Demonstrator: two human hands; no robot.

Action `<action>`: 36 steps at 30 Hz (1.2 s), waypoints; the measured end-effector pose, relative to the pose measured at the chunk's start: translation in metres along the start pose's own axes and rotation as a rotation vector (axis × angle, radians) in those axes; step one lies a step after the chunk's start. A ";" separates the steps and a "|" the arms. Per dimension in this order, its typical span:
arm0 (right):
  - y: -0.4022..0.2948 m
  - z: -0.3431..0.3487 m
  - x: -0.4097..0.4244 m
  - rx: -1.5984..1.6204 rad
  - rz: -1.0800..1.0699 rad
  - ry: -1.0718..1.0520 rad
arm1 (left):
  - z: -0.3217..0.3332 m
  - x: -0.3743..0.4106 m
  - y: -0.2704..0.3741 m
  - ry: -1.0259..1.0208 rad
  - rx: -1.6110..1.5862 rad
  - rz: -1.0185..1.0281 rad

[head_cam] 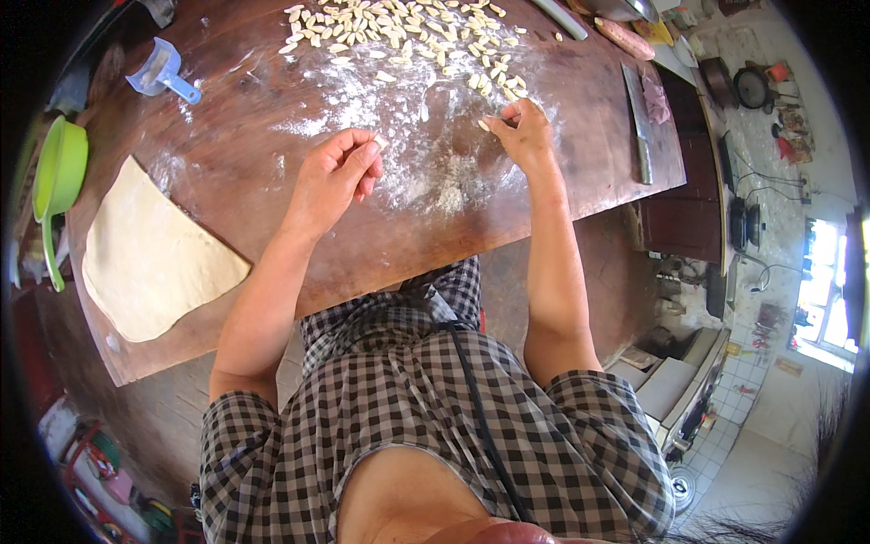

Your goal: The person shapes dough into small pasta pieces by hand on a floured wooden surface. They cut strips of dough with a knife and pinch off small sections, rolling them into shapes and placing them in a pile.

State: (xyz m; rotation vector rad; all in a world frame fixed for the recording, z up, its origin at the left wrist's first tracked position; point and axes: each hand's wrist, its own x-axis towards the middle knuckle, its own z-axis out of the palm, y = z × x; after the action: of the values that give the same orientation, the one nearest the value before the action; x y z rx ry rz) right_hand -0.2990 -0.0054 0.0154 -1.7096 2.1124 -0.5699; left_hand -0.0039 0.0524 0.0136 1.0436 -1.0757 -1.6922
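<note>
My left hand (340,166) is raised over the floured wooden table, its thumb and index finger pinching a small piece of dough (380,141). To the right, my right hand (527,132) has a small dough piece (484,126) at its thumb and fingertip, low over the tabletop. Just beyond that hand lie several shaped dough pieces (484,81), part of a wide scatter (401,27) at the table's far side. Loose flour (448,183) covers the wood between and below the hands. A large rolled sheet of dough (163,251) rests at the left.
A cleaver (637,122) lies near the right edge beside a pink cloth (656,100). A rolling pin (561,17) and a sweet potato (624,39) are at the far right. At the left are a blue scoop (163,71) and a green plastic ladle (61,166). The wooden table (408,272) ends before my body.
</note>
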 end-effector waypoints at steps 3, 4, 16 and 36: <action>-0.006 -0.003 0.002 -0.050 0.042 0.004 | -0.002 0.000 0.001 0.007 -0.001 0.004; -0.007 -0.003 0.001 -0.059 0.021 0.016 | -0.002 0.000 0.001 0.006 -0.008 0.003; -0.002 -0.002 -0.004 -0.099 -0.176 0.223 | -0.006 0.006 0.004 0.022 -0.101 0.012; -0.093 0.040 -0.085 0.584 -0.335 -0.217 | 0.014 -0.007 -0.002 -0.105 0.255 0.234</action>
State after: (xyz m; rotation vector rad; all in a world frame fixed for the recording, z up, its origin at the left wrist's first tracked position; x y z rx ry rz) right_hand -0.1835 0.0573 0.0323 -1.6780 1.3360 -0.9366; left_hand -0.0158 0.0624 0.0172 0.9496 -1.4520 -1.4612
